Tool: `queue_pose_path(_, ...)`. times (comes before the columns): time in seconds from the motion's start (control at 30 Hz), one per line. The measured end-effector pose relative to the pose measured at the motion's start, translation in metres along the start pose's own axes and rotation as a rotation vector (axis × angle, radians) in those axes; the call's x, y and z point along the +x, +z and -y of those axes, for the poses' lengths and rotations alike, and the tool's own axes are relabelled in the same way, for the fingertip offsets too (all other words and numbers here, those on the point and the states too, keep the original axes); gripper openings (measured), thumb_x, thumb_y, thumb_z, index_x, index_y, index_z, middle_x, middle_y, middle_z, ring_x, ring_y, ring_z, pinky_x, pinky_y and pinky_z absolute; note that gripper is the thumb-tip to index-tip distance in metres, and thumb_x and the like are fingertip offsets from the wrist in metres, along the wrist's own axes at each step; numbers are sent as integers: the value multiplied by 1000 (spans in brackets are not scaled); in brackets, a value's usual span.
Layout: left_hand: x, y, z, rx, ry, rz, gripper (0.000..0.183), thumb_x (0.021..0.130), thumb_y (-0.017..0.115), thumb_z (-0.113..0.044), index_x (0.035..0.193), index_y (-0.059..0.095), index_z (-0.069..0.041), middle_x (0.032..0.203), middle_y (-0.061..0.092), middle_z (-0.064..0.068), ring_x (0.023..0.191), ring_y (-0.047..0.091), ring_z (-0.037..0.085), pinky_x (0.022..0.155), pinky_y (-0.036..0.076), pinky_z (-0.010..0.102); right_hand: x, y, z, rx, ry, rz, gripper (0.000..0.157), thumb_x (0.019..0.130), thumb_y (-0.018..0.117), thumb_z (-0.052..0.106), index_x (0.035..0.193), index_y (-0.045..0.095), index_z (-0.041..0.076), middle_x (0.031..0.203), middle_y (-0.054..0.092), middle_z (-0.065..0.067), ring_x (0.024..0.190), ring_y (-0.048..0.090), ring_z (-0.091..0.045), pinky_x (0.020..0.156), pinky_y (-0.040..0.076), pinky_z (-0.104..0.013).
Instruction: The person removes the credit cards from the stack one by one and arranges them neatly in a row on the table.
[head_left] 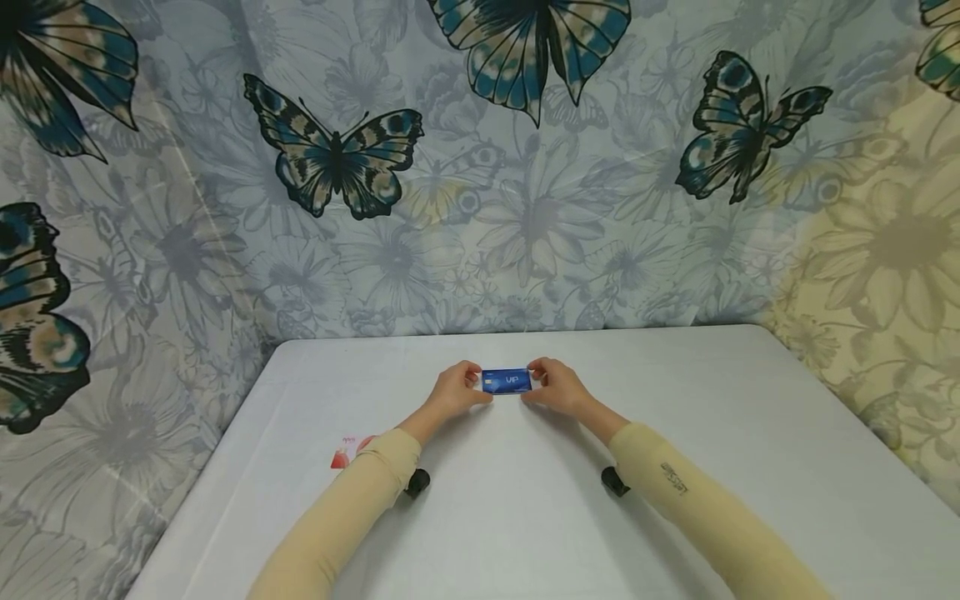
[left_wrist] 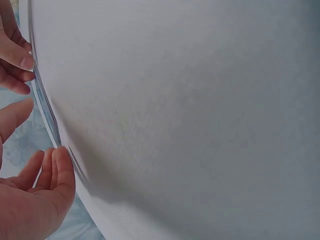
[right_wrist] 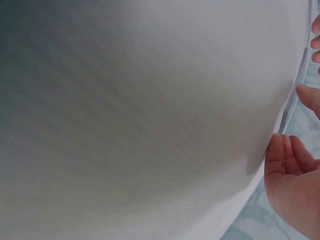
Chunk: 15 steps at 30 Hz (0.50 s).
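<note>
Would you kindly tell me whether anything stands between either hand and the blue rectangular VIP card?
Nothing visible does: the left hand and right hand are at opposite ends of the blue VIP card. The red-and-white card, partly hidden by the beige left sleeve, lies aside.

A curtained indoor booth is suggested by blue-grey, butterfly-printed hangings (head_left: 540, 275), by which a white, round-cornered table (head_left: 517, 517) is backed and flanked.

The card (head_left: 507, 382) is blue with white VIP lettering, the sleeves (head_left: 337, 517) yellow, the table (head_left: 510, 517) white. Teal-and-black butterflies (head_left: 337, 162) dot the far grey-blue floral wall (head_left: 540, 292). The partly hidden left card (head_left: 341, 458) seems red and white.
</note>
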<state>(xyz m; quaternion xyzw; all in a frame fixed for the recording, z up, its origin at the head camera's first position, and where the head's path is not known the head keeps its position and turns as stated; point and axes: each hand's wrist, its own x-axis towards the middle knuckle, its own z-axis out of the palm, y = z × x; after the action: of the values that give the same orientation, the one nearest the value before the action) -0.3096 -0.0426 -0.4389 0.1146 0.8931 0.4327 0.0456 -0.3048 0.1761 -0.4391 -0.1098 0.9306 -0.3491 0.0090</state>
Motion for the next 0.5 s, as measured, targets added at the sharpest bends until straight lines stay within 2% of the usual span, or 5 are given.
queue_pose_path(0.27,6,1,0,-3,-27,-15,53,76,82,-11,121,59,3,107,62,11,96,55,23,88,47,36,8,3,-2,-14,15,31,59,79,80,18,127,54,-7,110,58,-16,95,52,-27,87,45,-42)
queue_pose_path(0.5,10,2,1,31,-18,3,54,76,83,-12,122,59,4,108,62,12,98,55,24,89,46,37,12,2,-2,-41,22,46,60,80,80,19,128,54,-7,111,58,-17,98,52,-28,89,44,-42)
